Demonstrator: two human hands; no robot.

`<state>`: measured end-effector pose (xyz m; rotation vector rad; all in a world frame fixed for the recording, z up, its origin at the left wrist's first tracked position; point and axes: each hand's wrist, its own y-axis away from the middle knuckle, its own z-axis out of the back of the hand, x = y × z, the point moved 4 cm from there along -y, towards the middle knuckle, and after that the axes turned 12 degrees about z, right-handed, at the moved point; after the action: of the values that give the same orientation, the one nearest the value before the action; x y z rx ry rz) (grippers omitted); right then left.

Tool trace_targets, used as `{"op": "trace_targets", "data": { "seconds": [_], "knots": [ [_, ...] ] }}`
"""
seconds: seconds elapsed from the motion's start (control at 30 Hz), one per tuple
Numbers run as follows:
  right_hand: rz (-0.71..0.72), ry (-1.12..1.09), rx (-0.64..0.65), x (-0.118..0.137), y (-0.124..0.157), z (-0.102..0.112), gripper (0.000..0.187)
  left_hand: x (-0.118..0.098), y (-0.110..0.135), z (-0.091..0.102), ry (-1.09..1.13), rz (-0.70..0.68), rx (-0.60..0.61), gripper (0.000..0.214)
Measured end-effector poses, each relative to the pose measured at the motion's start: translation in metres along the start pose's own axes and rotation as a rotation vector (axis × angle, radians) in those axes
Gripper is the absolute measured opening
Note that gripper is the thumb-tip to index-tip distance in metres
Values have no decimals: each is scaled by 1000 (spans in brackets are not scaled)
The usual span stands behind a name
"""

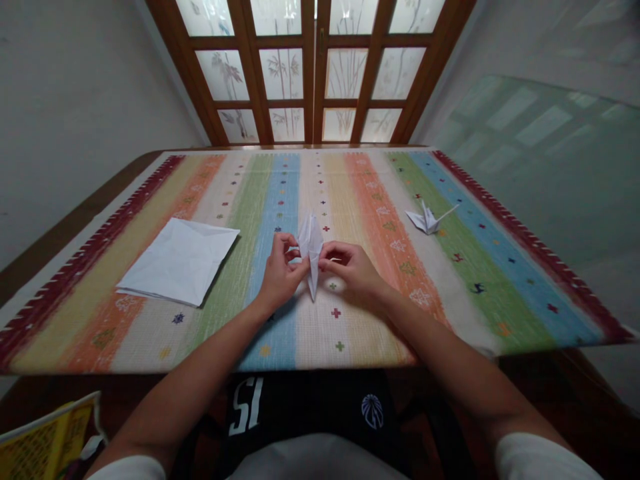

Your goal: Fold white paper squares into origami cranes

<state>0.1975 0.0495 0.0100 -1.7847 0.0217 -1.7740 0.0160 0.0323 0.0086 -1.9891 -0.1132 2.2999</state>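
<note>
Between my two hands is a piece of folded white origami paper (311,241), long and narrow, with one point toward me and a wider pointed part at the far end. My left hand (284,270) pinches its left edge between thumb and fingers. On the opposite side, my right hand (353,265) grips the right edge with thumb and index finger. A finished white paper crane (427,220) stands on the cloth to the right. To the left lies a stack of square white paper sheets (180,260) with faint creases.
A striped, patterned tablecloth (370,333) covers the table. Past its far edge stand wooden doors (309,73) with glass panes. A glass-like panel (545,167) leans by the right wall. A yellow bag (50,440) is at the lower left, below the table's edge.
</note>
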Motion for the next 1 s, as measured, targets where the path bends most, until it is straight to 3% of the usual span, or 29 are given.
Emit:
{"op": "trace_targets", "data": {
  "seconds": [0.1,0.27,0.67,0.83,0.9,1.0],
  "knots": [
    [0,18,-31,1,2,-1,33,-11,5,-3,-177,-94,34,14],
    [12,67,-93,3,5,-4,35,-20,9,-4,-290,-203,9,3],
    [45,23,-220,-2,0,5,39,-10,5,0,-102,-82,28,17],
    [35,-9,-196,-7,-1,8,44,-2,2,0,6,-38,40,30],
    [52,25,-187,-6,0,9,41,-3,1,-1,-7,-25,59,24],
    [111,159,-111,2,2,7,21,-4,1,0,-35,-1,83,16]
  ]
}}
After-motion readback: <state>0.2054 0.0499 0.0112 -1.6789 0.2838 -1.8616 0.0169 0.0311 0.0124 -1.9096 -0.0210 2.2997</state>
